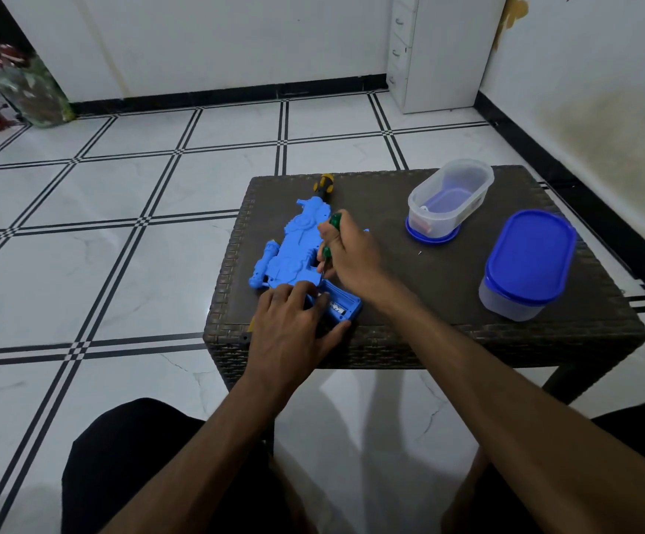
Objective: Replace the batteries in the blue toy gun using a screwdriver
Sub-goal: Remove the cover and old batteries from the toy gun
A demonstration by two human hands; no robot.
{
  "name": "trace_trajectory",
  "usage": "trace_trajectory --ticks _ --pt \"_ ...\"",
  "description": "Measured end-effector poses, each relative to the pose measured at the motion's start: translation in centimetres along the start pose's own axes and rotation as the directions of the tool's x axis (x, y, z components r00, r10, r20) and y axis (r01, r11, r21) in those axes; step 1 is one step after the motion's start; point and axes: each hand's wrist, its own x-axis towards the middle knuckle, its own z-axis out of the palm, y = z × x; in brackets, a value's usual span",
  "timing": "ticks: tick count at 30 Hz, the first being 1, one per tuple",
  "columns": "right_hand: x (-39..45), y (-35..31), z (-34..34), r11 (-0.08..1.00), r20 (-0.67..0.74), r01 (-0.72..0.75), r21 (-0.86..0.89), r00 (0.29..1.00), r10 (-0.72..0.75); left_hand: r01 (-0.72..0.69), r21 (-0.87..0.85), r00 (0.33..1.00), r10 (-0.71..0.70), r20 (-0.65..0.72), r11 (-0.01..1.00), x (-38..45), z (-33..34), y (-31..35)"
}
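Both hands meet at the near end of the blue toy gun (294, 252), which lies flat on the dark woven table (448, 287) with its long axis running from the near edge away toward the far left, muzzle end pointing away from the person. The right hand (348, 256) is curled round a green-handled screwdriver (330, 240), held nearly upright, its thin shaft slanting down and toward the person so that the tip lands at the battery compartment (338, 306) in the gun's grip; whether the tip sits in a screw head is too small to tell. The left hand (294, 325) lies over the near end of the grip, fingers fairly straight and pressing down on it, just beside the screwdriver tip, with the thumb along the grip's near edge. Something pale shows inside the compartment, which looks open or partly so. Judging from this, the coming move turns on the tip staying square to the grip while the left hand pins the gun. A second, yellow-and-black screwdriver handle (325, 185) lies beyond the muzzle. Well apart to the right stand an open clear container (452, 194) and a blue-lidded container (525, 264).
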Motion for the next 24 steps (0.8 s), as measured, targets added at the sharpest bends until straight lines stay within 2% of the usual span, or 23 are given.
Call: trace_trajectory --ticks 3,9,16,21,23,24 --pt "0.5 0.3 -0.2 0.999 -0.003 -0.048 0.006 0.999 0.048 -0.013 0.028 1.0 0.012 0.011 1.0 -0.3 0.0 0.0" --pt "0.7 0.6 -0.6 0.951 -0.028 -0.173 0.255 0.982 0.186 -0.036 -0.003 0.999 0.036 0.026 0.999 -0.7 -0.4 -0.2" --pt "-0.1 0.9 -1.8 0.876 -0.077 -0.207 0.436 0.961 0.266 0.026 -0.273 0.998 -0.008 0.067 0.962 -0.6 -0.6 -0.8" --pt "-1.3 0.3 -3.2 0.885 -0.138 -0.149 0.442 0.963 0.231 0.167 -0.486 0.985 -0.123 0.123 0.858 -0.3 -1.3 -0.6" --pt "-2.0 -0.3 -4.0 0.91 -0.044 -0.19 0.368 0.974 0.222 0.206 -0.545 0.978 -0.151 0.144 0.813 -0.3 -1.6 -0.5" --pt "-2.2 -0.4 -4.2 0.939 0.016 -0.212 0.272 0.976 0.216 0.236 -0.574 0.972 -0.177 0.158 0.784 -0.3 -1.8 -0.6"
